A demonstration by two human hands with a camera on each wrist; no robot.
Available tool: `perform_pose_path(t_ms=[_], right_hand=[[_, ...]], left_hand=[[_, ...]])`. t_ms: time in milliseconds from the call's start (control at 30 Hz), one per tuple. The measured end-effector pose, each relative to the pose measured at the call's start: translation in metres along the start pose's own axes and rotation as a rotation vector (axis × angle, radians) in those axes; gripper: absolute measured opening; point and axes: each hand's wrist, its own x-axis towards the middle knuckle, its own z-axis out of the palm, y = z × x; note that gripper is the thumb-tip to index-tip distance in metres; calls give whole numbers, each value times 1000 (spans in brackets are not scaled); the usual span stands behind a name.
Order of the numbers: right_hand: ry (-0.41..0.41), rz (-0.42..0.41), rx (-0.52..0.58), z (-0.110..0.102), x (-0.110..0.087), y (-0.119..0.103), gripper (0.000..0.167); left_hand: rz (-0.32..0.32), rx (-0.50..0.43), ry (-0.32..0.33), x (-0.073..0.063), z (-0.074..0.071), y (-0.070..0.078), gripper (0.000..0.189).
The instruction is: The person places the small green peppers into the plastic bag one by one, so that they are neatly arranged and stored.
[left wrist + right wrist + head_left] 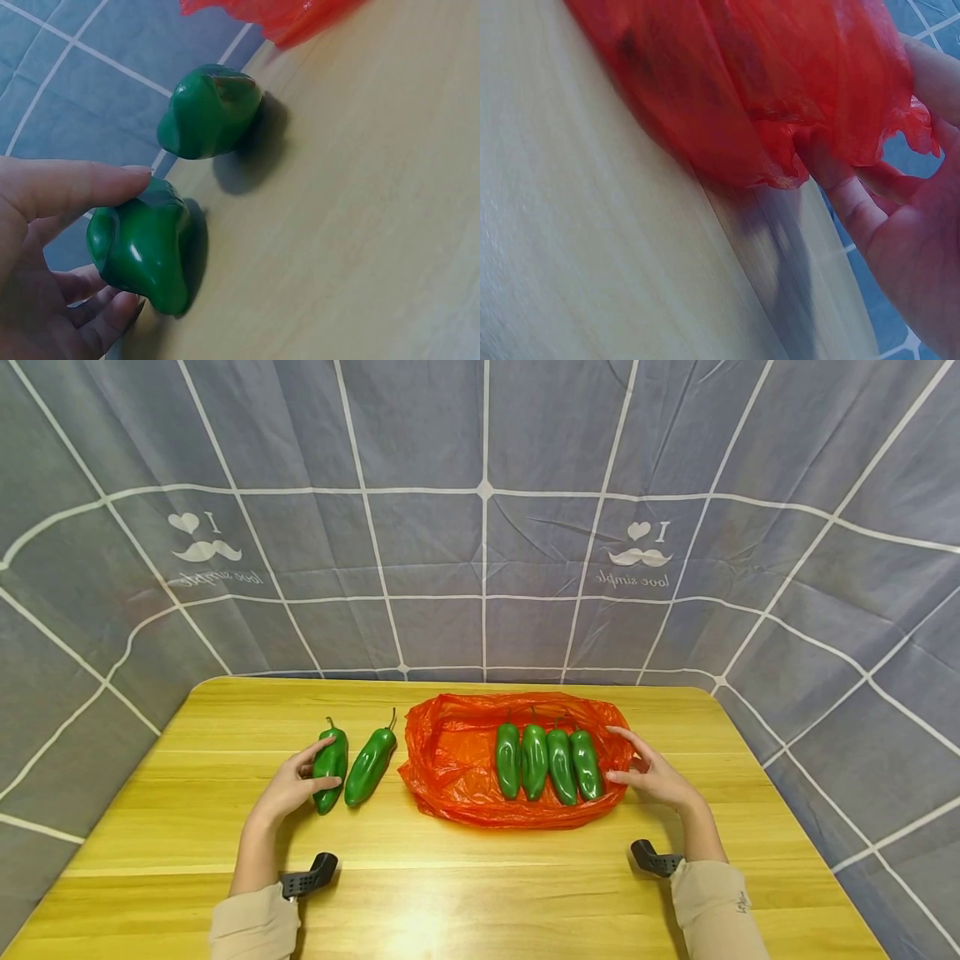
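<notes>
On the left of the table, my left hand (291, 783) holds a green pepper (330, 768) between thumb and fingers; the left wrist view shows this pepper (142, 247) end-on. Just right of it lies a second green pepper (371, 767), untouched, its stem pointing away. A red plastic bag (461, 752) lies spread with its mouth wide, and several green peppers (534, 762) lie side by side in its right half. My right hand (660, 777) holds the bag's right edge. In the right wrist view, the red film (727, 90) partly hides the fingertips.
The wooden table (465, 885) carries everything. A grey-blue curtain with white lines (427, 543) hangs behind it and along both sides. On each wrist sits a black mount, one at the left (309, 877) and one at the right (655, 860).
</notes>
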Motion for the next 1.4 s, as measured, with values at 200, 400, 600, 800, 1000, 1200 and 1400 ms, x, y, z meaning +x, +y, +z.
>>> perform_pose_path(t_ms=[200,400,600,800,1000,1200,1400], right_hand=[[3,0,-3,0,0,1,70],[4,5,-1,1,-1,0,71],[1,-1,9,1,-1,0,70],[0,7,10,1,-2,1,70],[-3,11,8,0,-1,2,70],[-4,7,-17,-1,0,3,70],[-9,-2,-15,-1,0,2,70]], left_hand=[[4,12,35,-2,1,-2,68],[27,15,64,-4,2,-3,63],[5,23,92,-5,2,-3,63],[-7,26,121,-7,2,-1,64],[-8,16,161,-8,1,3,65],[-3,-36,201,-8,-1,11,67],[2,-58,222,-8,0,19,69]])
